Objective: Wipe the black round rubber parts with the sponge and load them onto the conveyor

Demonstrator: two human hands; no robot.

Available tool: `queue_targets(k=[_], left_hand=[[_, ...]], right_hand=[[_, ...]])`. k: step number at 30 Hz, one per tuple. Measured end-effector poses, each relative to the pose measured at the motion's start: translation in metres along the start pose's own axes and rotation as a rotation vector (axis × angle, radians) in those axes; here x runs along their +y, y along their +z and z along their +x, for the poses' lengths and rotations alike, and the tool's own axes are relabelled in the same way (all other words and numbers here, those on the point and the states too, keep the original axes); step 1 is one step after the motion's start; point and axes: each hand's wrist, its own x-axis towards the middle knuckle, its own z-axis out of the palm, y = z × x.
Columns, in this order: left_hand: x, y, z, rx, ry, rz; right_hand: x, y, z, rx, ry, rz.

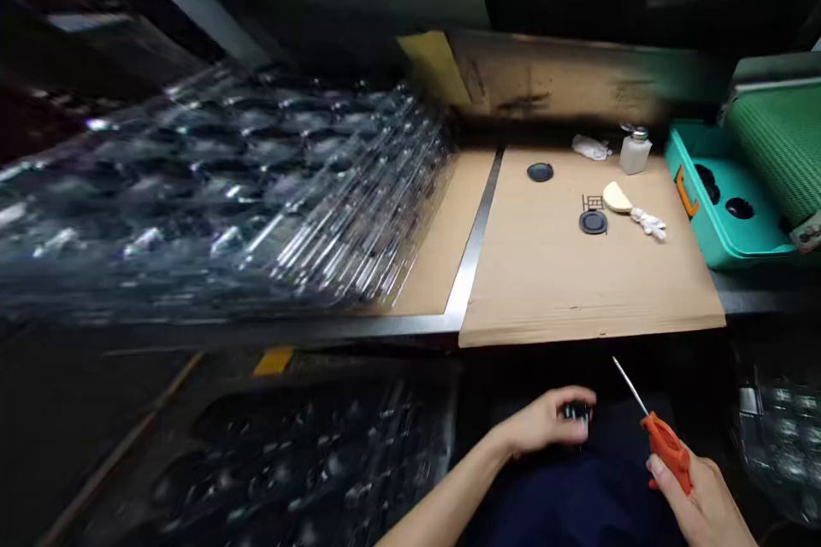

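My left hand (545, 423) is low in front of the bench, fingers curled round a small black part (575, 413). My right hand (696, 500) grips an orange-handled tool (667, 444) whose thin metal tip (629, 385) points up and left toward the bench edge. Both hands are below the cardboard sheet (545, 273), over my dark lap.
On the cardboard lie two black round caps (540, 173) (593, 222), a yellowish pad (617, 198), white rag bits (651, 225) and a small clear bottle (634, 151). A teal tray (724, 222) stands at right. Stacked clear plastic trays (224, 197) fill the left.
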Motion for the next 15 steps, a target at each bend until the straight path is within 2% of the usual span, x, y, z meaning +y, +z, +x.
queue_targets(k=[2, 5, 7, 10, 15], left_hand=[[-0.001, 0.007, 0.031, 0.215, 0.057, -0.234], [-0.004, 0.013, 0.064, 0.391, 0.078, -0.473], [-0.008, 0.015, 0.074, 0.401, 0.070, -0.537], [-0.015, 0.014, 0.076, 0.371, 0.077, -0.574], [-0.017, 0.009, 0.071, 0.360, 0.074, -0.602]], right_hand=[[0.004, 0.023, 0.002, -0.044, -0.005, -0.201], [0.010, 0.050, 0.004, -0.062, 0.017, -0.498], [0.013, 0.061, 0.006, -0.063, 0.053, -0.655], [0.011, 0.066, 0.011, -0.106, 0.092, -0.765], [-0.001, 0.059, 0.022, -0.176, 0.121, -0.706]])
